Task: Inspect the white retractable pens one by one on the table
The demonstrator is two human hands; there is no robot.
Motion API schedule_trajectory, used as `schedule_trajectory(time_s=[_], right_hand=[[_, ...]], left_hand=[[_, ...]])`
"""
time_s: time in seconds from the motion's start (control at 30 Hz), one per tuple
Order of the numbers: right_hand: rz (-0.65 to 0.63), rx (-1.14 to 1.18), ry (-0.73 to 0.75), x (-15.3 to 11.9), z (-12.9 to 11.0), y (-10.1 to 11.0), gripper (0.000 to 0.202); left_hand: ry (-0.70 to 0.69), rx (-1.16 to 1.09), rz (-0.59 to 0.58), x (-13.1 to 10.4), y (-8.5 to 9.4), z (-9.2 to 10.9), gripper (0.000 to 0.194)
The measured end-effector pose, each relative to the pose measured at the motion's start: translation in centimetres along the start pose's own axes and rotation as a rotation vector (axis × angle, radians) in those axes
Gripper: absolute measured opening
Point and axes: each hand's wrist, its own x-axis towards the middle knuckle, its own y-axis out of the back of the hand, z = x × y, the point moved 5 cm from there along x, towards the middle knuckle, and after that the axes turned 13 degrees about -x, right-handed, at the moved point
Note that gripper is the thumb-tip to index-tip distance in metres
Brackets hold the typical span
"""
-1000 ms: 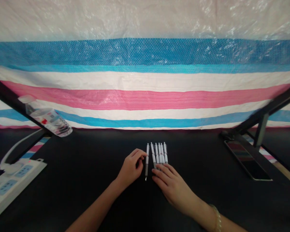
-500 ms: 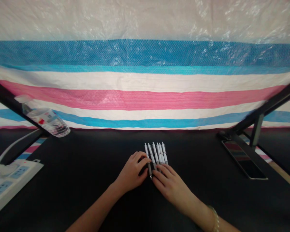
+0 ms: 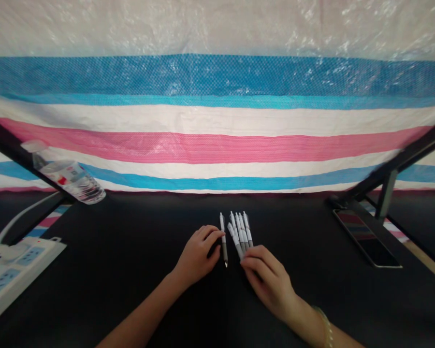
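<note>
My left hand (image 3: 197, 251) is curled beside a white pen with a grey grip (image 3: 224, 244). Its index fingertip rests on the pen's barrel and the thumb is bent close to it. My right hand (image 3: 270, 275) pinches the lower end of another such pen (image 3: 235, 240), which lies slanted, its tip hidden by the fingers. Against that pen, to its right, several matching pens (image 3: 244, 227) lie in a tight row with their clicker ends pointing away from me. The lower ends of some of them are covered by my right hand.
On the black table (image 3: 130, 251), a phone (image 3: 368, 238) lies at the right and a white power strip (image 3: 25, 266) at the left. A water bottle (image 3: 70, 179) leans at the back left by a dark bar. Behind hangs a striped sheet (image 3: 217, 145).
A gap has opened between the leftmost pen and the others. My right hand has shifted slightly right and closed on the second pen, whose upper end has dropped toward me and tilted left.
</note>
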Motion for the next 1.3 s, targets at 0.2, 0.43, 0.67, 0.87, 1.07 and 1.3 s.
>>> schedule_trajectory(time_s=[0.2, 0.43, 0.67, 0.87, 1.07, 1.3], right_hand=[[0.307, 0.42, -0.442, -1.1, 1.2, 1.1, 0.013], [0.172, 0.65, -0.402, -1.6, -0.4, -0.4, 0.014], [-0.24, 1.152, -0.55, -2.1, -1.9, -3.3, 0.025], [-0.691, 1.647, -0.763, -4.1, -3.3, -6.6, 0.048], [-0.669, 1.515, -0.83, -4.4, -2.3, -7.1, 0.04], [-0.684, 1.449, -0.808, -3.9, -2.3, -6.5, 0.043]], left_hand=[[0.288, -0.566, 0.183, 0.1, 0.8, -0.9, 0.032], [0.578, -1.243, 0.242, -0.2, -0.2, -1.2, 0.037], [0.593, -1.462, 0.29, -0.3, 0.4, -1.8, 0.034], [0.619, -1.384, 0.175, -0.2, 0.6, -1.8, 0.036], [0.376, -0.633, 0.274, -0.1, 2.4, -1.9, 0.028], [-0.012, 0.055, 0.071, 0.2, 1.1, -0.1, 0.021]])
